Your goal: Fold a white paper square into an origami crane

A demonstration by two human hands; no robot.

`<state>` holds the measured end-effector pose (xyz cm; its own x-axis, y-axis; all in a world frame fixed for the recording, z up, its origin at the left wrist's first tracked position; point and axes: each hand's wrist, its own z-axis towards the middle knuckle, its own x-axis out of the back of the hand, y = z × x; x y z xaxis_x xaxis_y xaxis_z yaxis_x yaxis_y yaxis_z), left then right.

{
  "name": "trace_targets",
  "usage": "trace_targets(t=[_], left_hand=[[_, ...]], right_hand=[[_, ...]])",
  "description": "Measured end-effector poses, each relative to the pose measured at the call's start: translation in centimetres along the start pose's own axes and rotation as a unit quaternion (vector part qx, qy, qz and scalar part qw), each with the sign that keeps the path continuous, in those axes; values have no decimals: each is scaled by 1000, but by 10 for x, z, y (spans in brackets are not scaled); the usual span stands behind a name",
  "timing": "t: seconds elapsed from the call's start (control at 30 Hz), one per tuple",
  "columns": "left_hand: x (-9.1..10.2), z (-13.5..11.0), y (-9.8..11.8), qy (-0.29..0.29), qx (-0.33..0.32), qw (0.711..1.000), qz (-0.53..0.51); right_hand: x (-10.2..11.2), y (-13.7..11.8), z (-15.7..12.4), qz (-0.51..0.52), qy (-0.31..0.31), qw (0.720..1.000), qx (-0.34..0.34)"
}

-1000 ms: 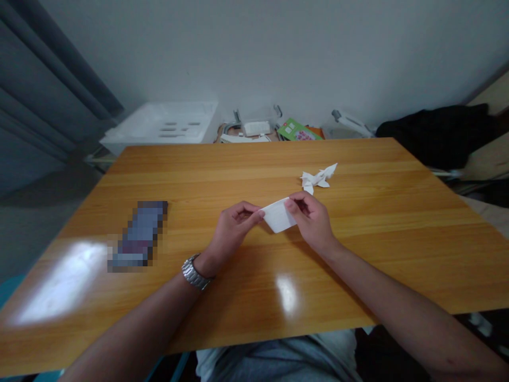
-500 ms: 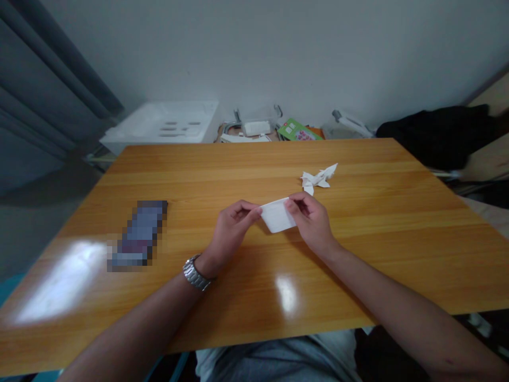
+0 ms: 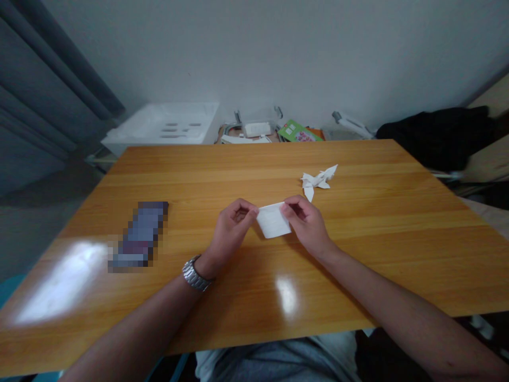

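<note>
A small, roughly square piece of white paper (image 3: 273, 222) is held up between my two hands above the wooden table (image 3: 222, 180). My left hand (image 3: 233, 225) pinches its upper left corner between thumb and fingers. At the upper right corner, my right hand (image 3: 308, 220) grips it the same way, thumb on the near face. The paper hangs tilted, its lower edge free. Just beyond my right hand lies a white folded paper figure (image 3: 318, 181) with pointed, wing-like parts.
A blurred-out phone-like device (image 3: 141, 233) lies on the table at the left. Behind the far edge stand a white plastic tray (image 3: 159, 124), a green booklet (image 3: 296, 131) and assorted clutter. Dark cloth (image 3: 437, 135) is heaped at the right.
The paper has shifted slightly left and toward me, and more of its face shows. My right hand has moved a little left, closer to my left hand. Both still pinch the paper.
</note>
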<state>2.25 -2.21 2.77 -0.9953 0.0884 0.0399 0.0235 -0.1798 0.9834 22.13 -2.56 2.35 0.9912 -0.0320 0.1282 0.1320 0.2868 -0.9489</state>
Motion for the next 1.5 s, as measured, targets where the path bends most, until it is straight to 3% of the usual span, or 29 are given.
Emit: trace_targets(t=[0.33, 0.63, 0.9, 1.07, 1.33, 1.5], left_hand=[[0, 0, 0, -55, -14, 996, 64], [4, -1, -4, -42, -50, 988, 142], [10, 1, 0, -81, -89, 972, 204], [8, 0, 1, -75, -77, 974, 198], [5, 1, -4, -33, 25, 998, 47], [5, 1, 0, -8, 24, 999, 36]], right_hand=[[1, 6, 0, -18, -19, 1000, 1], [-2, 4, -4, -11, -70, 997, 7], [4, 4, -2, -32, -135, 990, -19], [6, 3, -1, -27, -123, 992, -22], [6, 3, 3, -5, -49, 998, -33], [6, -1, 3, 7, -42, 999, -33]])
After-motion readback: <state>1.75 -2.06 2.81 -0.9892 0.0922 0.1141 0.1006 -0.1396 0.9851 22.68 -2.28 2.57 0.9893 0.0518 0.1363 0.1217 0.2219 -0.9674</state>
